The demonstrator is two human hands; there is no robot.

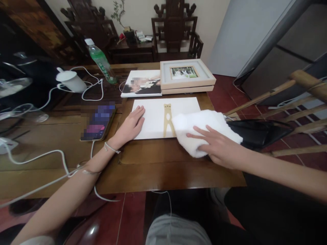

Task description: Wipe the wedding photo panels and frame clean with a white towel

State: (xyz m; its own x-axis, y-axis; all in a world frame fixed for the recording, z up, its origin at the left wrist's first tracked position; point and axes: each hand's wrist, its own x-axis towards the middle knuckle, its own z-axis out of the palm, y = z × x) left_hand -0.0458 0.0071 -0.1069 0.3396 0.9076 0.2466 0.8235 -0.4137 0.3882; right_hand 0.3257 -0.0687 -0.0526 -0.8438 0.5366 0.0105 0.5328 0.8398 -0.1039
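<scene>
Resting left hand (pixel 133 124) flat on near-left end of white panel (pixel 153 115), with fingers extended, fairly close together and holding nothing. Holding fluffy white cloth (pixel 201 120) in right hand (pixel 217 146), with fingers spread wide across its top; cannot tell the hidden part of the grip.

Find white panel lying on wooden table (pixel 158 170), between left fingers and right fingers, overlapped at its right end by cloth. On panel, right of left fingertips and just left of cloth, see tan animal-shaped figure (pixel 167 109); cannot tell whether printed or laid on.

Beyond left fingertips, note photo panel (pixel 150 90), partly blurred. Beyond right fingertips, note stack of pale wooden frames (pixel 187 83), with small photo set in the top one.

Left of left fingers, note phone (pixel 100 122), with cable at its near end. Farther off behind phone, see green bottle (pixel 100 63) and white lidded cup (pixel 73 81). Right of right fingers, past cloth, see black bag (pixel 255 132) and wooden chair (pixel 306 83).
</scene>
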